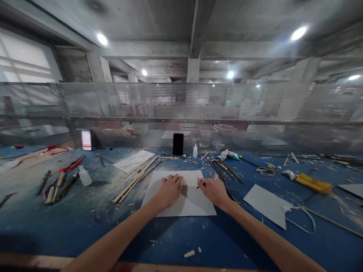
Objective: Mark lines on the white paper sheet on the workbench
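Observation:
A white sheet (188, 206), of paper or thin board, lies flat on the blue worktable in front of me. My left hand (171, 189) rests on its left part, palm down with the fingers laid out, and holds nothing. Over the right edge of the sheet, my right hand (212, 189) is closed in a pinch. A thin dark pencil-like tool (201, 183) pokes out of its fingers, with the tip close to the sheet. Most of that tool is hidden by the hand, so its exact kind cannot be made out.
Thin wooden strips (136, 179) lie left of the sheet, near a printed paper (134, 160). Dark sticks (227, 170), a torn white sheet (268, 204) and a yellow object (313, 183) lie right. A squeeze bottle (85, 175) stands left. Behind are a black tablet-like slab (178, 144) and a perforated metal screen (147, 102).

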The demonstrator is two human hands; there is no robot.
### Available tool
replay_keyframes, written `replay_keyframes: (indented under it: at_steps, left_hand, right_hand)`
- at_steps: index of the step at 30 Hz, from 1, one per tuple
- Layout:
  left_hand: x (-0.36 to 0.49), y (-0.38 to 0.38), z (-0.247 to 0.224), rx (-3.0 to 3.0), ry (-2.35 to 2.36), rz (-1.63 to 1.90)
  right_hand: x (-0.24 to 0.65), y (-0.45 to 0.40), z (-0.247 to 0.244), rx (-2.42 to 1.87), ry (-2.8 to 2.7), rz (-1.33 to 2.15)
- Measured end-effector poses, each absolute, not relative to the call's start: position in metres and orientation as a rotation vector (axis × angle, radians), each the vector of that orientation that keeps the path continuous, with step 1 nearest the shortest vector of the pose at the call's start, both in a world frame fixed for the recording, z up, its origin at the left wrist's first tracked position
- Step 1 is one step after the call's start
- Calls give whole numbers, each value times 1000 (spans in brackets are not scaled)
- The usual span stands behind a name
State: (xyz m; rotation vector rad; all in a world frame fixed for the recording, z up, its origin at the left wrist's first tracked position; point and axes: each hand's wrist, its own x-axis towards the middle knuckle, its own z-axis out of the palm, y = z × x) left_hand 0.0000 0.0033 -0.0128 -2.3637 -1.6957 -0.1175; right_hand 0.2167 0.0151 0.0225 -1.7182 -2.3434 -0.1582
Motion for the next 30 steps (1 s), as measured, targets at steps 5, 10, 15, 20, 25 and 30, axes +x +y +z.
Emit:
replay_keyframes:
  at_steps: [5,10,15,20,25,30]
  left_hand:
    - [-1,2,-12,-2367,-1712,-126]
    - [-1,2,-10,-2378,-1719,-115]
    - [-1,2,-9,-2384,-1742,-96]
    - [1,0,-5,-2389,-1734,-86]
    - [1,0,-6,-2386,-1749,-85]
    - [0,1,-7,-2392,-1742,-96]
  right_hand:
    - [215,14,25,-1704,-2381,-126]
    - [214,14,25,-1735,-2373,-111]
    - [215,15,23,-1702,-2385,-80]
    - [215,15,21,-1712,-2374,-90]
    - [214,11,23,-1702,-2400,-89]
    - [213,9,26,-1692,-2407,-91]
